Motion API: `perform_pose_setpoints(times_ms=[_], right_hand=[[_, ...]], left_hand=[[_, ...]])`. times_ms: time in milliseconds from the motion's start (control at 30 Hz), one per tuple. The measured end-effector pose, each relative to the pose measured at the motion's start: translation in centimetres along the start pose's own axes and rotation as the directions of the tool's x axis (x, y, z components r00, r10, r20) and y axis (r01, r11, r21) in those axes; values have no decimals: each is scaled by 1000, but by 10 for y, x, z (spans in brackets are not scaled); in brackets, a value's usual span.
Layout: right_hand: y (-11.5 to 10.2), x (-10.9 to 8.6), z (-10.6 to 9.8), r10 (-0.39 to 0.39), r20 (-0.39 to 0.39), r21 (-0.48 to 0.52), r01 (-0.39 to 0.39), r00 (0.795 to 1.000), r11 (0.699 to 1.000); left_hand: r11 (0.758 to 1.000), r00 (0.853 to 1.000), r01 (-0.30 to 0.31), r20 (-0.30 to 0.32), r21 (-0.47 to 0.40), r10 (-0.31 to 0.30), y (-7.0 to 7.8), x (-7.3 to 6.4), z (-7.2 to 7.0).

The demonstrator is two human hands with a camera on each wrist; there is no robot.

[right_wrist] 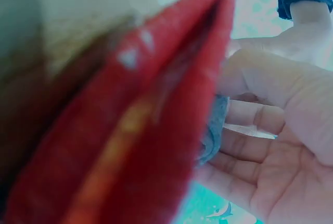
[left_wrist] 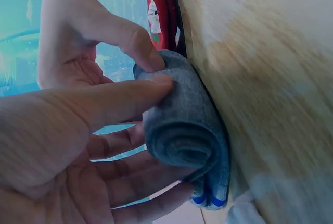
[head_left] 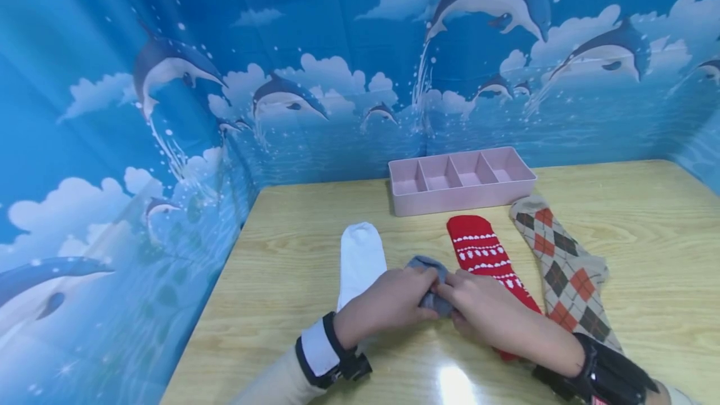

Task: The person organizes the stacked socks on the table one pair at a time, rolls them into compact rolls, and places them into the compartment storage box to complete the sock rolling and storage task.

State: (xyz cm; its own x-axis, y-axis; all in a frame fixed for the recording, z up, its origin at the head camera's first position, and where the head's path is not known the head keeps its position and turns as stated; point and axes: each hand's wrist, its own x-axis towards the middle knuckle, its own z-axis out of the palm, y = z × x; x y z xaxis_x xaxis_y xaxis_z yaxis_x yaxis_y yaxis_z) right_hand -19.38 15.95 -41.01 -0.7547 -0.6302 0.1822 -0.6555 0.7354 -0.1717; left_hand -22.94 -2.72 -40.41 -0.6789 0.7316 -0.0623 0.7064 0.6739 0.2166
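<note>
A grey sock [head_left: 429,265], rolled most of its length, lies on the table between both hands. In the left wrist view the grey roll [left_wrist: 184,107] shows its spiral end, with a short flat part with blue marks beyond it. My left hand [head_left: 394,297] grips the roll from the left, thumb on top and fingers along its far side. My right hand [head_left: 488,308] pinches the roll's other end, its wrist passing over a red patterned sock [head_left: 478,249]. In the right wrist view the red sock [right_wrist: 140,109] covers much of the roll.
A white sock [head_left: 361,261] lies left of the hands, partly under the left forearm. To the right is an argyle sock [head_left: 568,274]. Behind them a pink box [head_left: 461,195] with several compartments stands near the dolphin-print curtain [head_left: 337,80].
</note>
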Motion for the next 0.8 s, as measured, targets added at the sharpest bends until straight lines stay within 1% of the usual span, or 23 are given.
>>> perform_pose_setpoints(times_ms=[233, 333, 433, 600, 700, 800], right_hand=[[5, 1, -1, 19, 26, 96, -22, 999, 995], [6, 1, -2, 21, 27, 107, -24, 999, 994], [6, 1, -2, 24, 31, 107, -27, 999, 994], [6, 1, -4, 41, 70, 112, -48, 997, 993], [6, 0, -5, 62, 93, 102, -71, 994, 992], [5, -1, -6, 78, 95, 89, -87, 992, 992]], left_hand=[[993, 997, -33, -65, 111, 40, 6, -3, -4], [990, 996, -36, -72, 139, 47, 8, -3, -6], [988, 998, -31, -53, 150, 40, 8, -2, -7], [988, 1000, -25, -11, 155, 27, 8, -1, -6], [990, 1000, -21, 5, 138, 21, 6, -1, -6], [994, 1000, -14, 21, 109, 11, 4, 0, -7]])
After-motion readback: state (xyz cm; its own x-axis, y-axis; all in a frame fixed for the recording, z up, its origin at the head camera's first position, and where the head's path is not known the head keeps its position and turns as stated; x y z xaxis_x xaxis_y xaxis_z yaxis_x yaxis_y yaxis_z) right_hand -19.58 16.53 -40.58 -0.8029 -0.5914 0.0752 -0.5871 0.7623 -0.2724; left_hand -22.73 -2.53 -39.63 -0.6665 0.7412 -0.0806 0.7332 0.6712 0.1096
